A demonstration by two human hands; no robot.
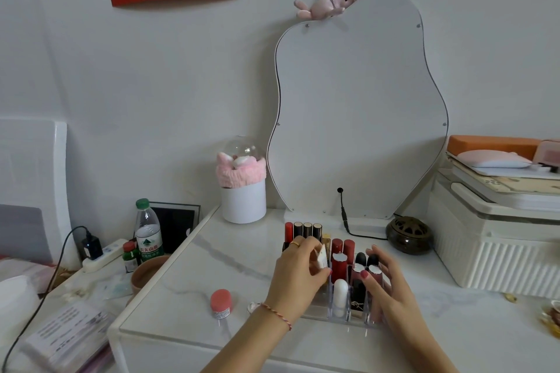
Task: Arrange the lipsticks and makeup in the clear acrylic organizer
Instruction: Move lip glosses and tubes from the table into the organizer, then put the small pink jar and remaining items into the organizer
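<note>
My left hand pinches a pale tube over the organizer; my right hand rests open-fingered, holding nothing, on lipsticks between both hands.

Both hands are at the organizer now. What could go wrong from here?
1. The left hand holds a small pale item over the packed lipsticks; pushing it in could knock over upright tubes.
2. The right hand rests against the clear acrylic organizer, which sits near the table's front edge; a shove might slide it off.
3. The pink-capped jar stands loose beside the left forearm and could be knocked.
</note>
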